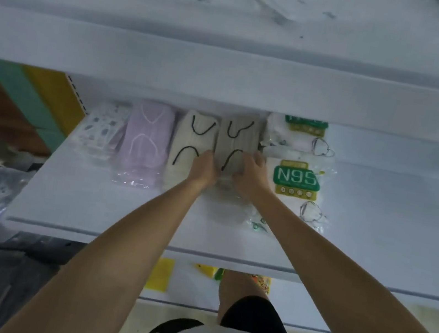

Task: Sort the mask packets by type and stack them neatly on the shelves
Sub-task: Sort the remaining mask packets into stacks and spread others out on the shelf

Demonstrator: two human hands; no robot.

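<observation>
Both hands are at the grey packet [238,140] on the middle shelf [96,203]: the left hand [205,167] grips its left edge, fingers tucked into the seam against the beige packet [192,138], and the right hand [252,172] curls over its right edge, next to the near N95 packet [295,180]. The grey packet lies in the row, with the beige, lilac [147,139] and patterned [103,126] packets to its left and a second N95 packet [302,133] further back on its right. The step looks like squaring this packet into its slot. To do it well, the two hands should press inward evenly so the soft wrapper does not buckle. They should then slide it far enough back for its near edge to line up with the beige one beside it. The crinkled clear plastic near the wrists suggests loose wrapper at the near end, and that should be smoothed flat rather than folded under. Care is needed on the right, where a careless nudge could push the N95 packet askew. The left fingers should come out of the seam without dragging the beige packet forward.
</observation>
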